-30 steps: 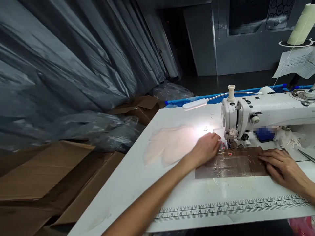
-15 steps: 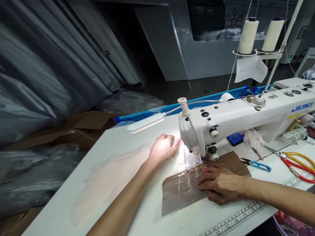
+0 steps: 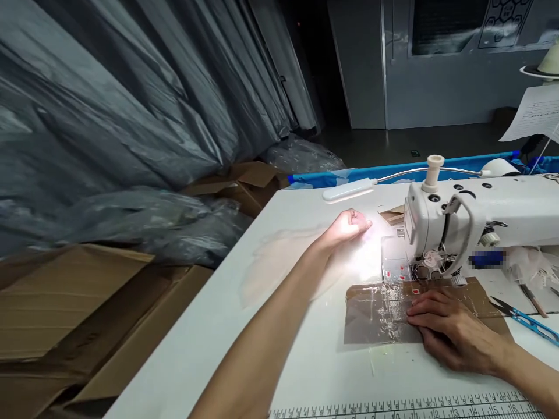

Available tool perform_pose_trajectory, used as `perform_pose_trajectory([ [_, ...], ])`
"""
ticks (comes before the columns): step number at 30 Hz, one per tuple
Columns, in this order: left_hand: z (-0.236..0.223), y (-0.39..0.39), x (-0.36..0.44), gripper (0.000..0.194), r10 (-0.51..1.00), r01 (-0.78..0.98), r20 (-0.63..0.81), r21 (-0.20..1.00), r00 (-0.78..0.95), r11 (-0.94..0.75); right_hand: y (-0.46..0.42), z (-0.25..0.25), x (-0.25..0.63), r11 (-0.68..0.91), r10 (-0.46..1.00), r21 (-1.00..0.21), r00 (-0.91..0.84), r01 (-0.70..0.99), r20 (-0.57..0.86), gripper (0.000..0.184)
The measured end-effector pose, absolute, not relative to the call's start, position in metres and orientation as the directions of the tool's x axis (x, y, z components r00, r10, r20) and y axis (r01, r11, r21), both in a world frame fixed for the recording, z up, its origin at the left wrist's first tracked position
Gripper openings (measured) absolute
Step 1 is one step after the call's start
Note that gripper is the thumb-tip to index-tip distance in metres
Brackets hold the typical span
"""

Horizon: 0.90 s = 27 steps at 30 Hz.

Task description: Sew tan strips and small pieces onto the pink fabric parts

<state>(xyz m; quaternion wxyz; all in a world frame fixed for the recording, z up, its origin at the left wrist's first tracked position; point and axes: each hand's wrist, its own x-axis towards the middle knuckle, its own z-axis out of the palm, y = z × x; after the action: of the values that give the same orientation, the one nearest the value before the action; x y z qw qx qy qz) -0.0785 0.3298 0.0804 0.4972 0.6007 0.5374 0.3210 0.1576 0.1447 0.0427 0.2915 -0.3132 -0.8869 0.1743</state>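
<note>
My left hand (image 3: 350,226) hovers over or rests on the white table left of the sewing machine (image 3: 437,221), in bright lamp light. Its fingers are curled together, and whatever they may hold cannot be made out. My right hand (image 3: 452,329) lies palm down, fingers stretched out, on a brown board-like piece (image 3: 364,317) crossed with shiny clear tape. This piece lies flat in front of the needle area, its back edge close to the presser foot. Red marks (image 3: 402,278) show on the clear-covered plate beside the needle. The needle tip itself is hidden.
A lamp bar (image 3: 349,191) reaches over the table's back. Blue thread snips (image 3: 530,323) lie at the right, near white thread scraps (image 3: 530,267). A ruler strip (image 3: 410,407) runs along the front edge. Cardboard boxes (image 3: 70,291) and plastic-wrapped bundles stand left of the table.
The view has turned left, so the machine and table appear further right. My left hand has moved back from the needle area, its fingers more curled. My right hand stays on the brown piece.
</note>
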Motion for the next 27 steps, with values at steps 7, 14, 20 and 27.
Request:
perform_pose_trajectory([
  [7,0.078,0.336,-0.086,0.036,0.973,0.193,-0.195,0.966,0.12,0.17,0.145,0.044,0.157,0.746,0.657,-0.487,-0.623,0.454,0.425,0.028],
  [14,0.081,0.334,-0.081,0.023,0.967,0.126,-0.178,0.98,0.183,0.156,0.145,0.046,0.157,0.741,0.669,-0.496,-0.562,0.453,0.486,0.027],
  [20,0.076,0.332,-0.079,0.029,0.967,0.121,-0.147,0.985,0.208,0.124,0.15,0.044,0.166,0.612,0.788,-0.601,-0.331,0.515,0.519,0.024],
  [27,0.079,0.328,-0.072,0.033,0.979,0.218,-0.073,0.975,0.192,0.03,0.158,0.043,0.176,0.479,0.869,-0.662,-0.207,0.576,0.449,0.022],
])
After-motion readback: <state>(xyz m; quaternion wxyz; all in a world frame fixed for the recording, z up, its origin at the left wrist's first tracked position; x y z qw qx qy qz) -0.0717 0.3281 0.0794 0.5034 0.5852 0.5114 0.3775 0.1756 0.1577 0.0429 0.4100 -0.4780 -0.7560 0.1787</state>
